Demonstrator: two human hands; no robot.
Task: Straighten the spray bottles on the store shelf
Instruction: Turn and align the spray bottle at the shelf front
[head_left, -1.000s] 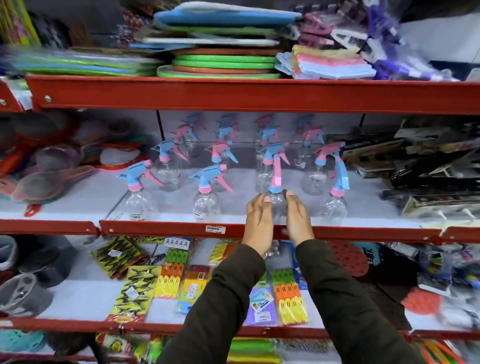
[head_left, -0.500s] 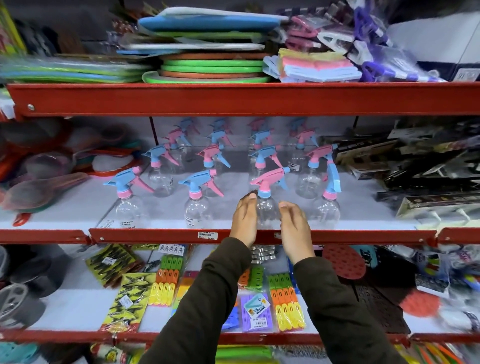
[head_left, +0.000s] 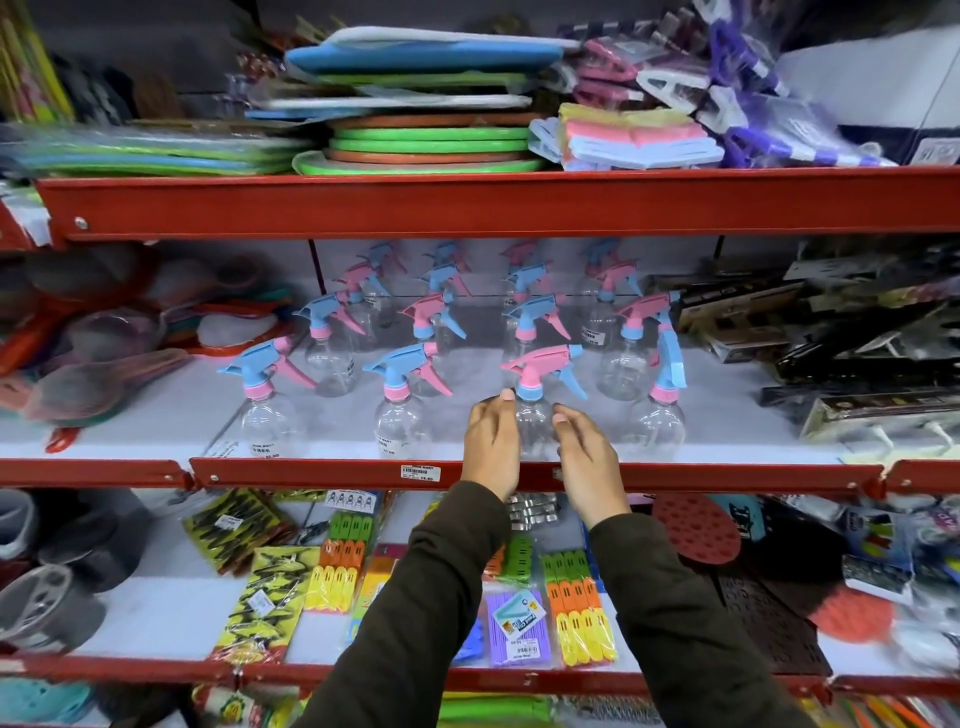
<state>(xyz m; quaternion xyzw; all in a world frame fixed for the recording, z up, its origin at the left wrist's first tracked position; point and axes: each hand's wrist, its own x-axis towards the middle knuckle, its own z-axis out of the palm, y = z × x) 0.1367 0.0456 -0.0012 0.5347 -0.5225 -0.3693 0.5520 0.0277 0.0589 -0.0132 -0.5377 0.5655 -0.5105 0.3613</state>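
Several clear spray bottles with pink and blue trigger heads stand in rows on the middle shelf (head_left: 727, 447). My left hand (head_left: 491, 447) and my right hand (head_left: 584, 460) cup the sides of the third front-row bottle (head_left: 535, 423); its pink head (head_left: 540, 361) points left. To its left stand two blue-headed front bottles (head_left: 265, 421) (head_left: 400, 423), nozzles also pointing left. The front bottle to its right (head_left: 657, 423) has its blue head (head_left: 670, 358) turned a different way, toward me. Further rows stand behind.
The red shelf lip (head_left: 311, 473) runs just under my hands. Strainers (head_left: 104, 384) lie left of the bottles and dark packaged goods (head_left: 857, 374) crowd the right. Stacked mats (head_left: 431, 140) fill the shelf above; peg packs (head_left: 576, 608) lie on the one below.
The bottle between my hands has been turned, so its head now points left instead of toward me. My hands stay at its sides, the right one a little lower.
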